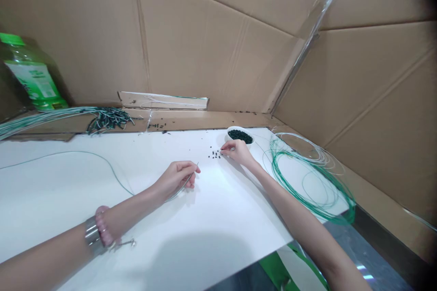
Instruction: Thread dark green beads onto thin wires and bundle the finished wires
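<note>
My left hand (179, 176) rests on the white sheet (164, 218), its fingers pinched shut on the end of a thin green wire (102, 160) that curves away to the left. My right hand (238, 150) reaches further out, fingertips pinched at a small scatter of dark green beads (215, 154) lying on the sheet. Just behind that hand stands a small white bowl (231, 131) filled with more dark beads. I cannot make out whether a bead is between the right fingertips. A metal bangle and a pink bead bracelet (99, 233) sit on my left wrist.
A loose coil of green wire (309, 177) lies at the right of the sheet. Beaded wire strands (107, 119) are piled at the back left beside a green-labelled bottle (32, 77). Cardboard walls (211, 41) enclose the back and right. The sheet's front edge overhangs near the bottom right.
</note>
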{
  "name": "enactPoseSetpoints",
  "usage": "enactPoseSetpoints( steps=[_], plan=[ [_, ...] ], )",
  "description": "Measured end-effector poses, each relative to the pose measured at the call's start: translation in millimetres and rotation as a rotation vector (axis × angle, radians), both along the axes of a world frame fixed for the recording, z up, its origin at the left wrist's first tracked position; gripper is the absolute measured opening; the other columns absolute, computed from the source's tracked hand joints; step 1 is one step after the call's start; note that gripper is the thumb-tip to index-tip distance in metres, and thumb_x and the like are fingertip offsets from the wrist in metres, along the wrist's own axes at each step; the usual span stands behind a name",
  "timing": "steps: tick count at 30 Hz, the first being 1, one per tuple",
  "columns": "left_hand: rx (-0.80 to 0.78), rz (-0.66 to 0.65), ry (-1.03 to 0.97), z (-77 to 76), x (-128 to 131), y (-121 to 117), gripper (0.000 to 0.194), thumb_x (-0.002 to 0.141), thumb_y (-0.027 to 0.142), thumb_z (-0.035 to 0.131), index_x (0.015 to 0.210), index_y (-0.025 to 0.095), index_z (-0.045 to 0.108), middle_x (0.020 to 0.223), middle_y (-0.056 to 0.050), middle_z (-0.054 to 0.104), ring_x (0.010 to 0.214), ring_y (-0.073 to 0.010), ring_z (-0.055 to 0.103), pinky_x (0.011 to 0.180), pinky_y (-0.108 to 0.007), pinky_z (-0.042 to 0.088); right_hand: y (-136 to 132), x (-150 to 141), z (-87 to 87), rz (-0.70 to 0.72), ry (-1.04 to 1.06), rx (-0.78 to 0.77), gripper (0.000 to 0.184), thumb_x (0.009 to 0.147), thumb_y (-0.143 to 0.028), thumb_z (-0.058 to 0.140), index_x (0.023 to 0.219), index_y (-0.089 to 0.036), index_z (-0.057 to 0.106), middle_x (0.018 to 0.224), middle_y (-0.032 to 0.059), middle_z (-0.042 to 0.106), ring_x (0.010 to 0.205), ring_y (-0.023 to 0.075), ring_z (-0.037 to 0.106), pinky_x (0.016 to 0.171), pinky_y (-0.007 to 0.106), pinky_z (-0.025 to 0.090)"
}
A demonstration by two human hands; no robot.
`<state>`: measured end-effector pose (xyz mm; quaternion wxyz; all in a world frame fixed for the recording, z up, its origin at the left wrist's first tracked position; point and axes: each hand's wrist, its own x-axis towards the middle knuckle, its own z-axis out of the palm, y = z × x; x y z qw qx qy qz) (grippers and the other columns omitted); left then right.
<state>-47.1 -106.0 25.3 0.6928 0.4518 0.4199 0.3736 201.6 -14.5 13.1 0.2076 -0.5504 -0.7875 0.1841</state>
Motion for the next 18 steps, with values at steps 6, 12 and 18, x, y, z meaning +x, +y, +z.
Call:
enactPoseSetpoints(
  steps=[6, 12, 18],
  plan=[
    [0.0, 0.002, -0.004, -0.5, 0.7, -0.3, 0.02, 0.07, 0.031, 0.066, 0.068, 0.012, 0.061, 0.043, 0.006, 0.049, 0.04, -0.0039, 0.039, 0.051, -0.019, 0.044, 1.2, 2.0, -0.8, 0.014, 0.023, 0.004, 0.026, 0.094, -0.035, 0.058, 0.109, -0.014, 0.061, 0.107, 0.0062, 0.064, 0.09, 0.0157, 0.064, 0.08, 0.034, 0.056],
    [-0.003, 0.002, 0.002, 1.2, 1.1, -0.9, 0.018, 0.072, 0.03, 0.064, 0.067, 0.012, 0.061, 0.043, 0.005, 0.049, 0.039, -0.0039, 0.039, 0.051, -0.019, 0.044, 2.0, 4.3, -2.8, 0.042, 0.035, 0.002, 0.027, 0.093, -0.035, 0.058, 0.109, -0.014, 0.061, 0.106, 0.0061, 0.064, 0.09, 0.0158, 0.064, 0.079, 0.034, 0.056],
    [-0.006, 0.005, 0.01, 2.9, 1.2, -1.2, 0.017, 0.073, 0.028, 0.062, 0.067, 0.012, 0.061, 0.043, 0.005, 0.05, 0.039, -0.0039, 0.04, 0.051, -0.019, 0.044, 2.7, 4.9, -3.1, 0.041, 0.017, -0.017, 0.027, 0.093, -0.035, 0.058, 0.11, -0.013, 0.061, 0.107, 0.0064, 0.064, 0.091, 0.0163, 0.064, 0.08, 0.035, 0.056]
  ],
)
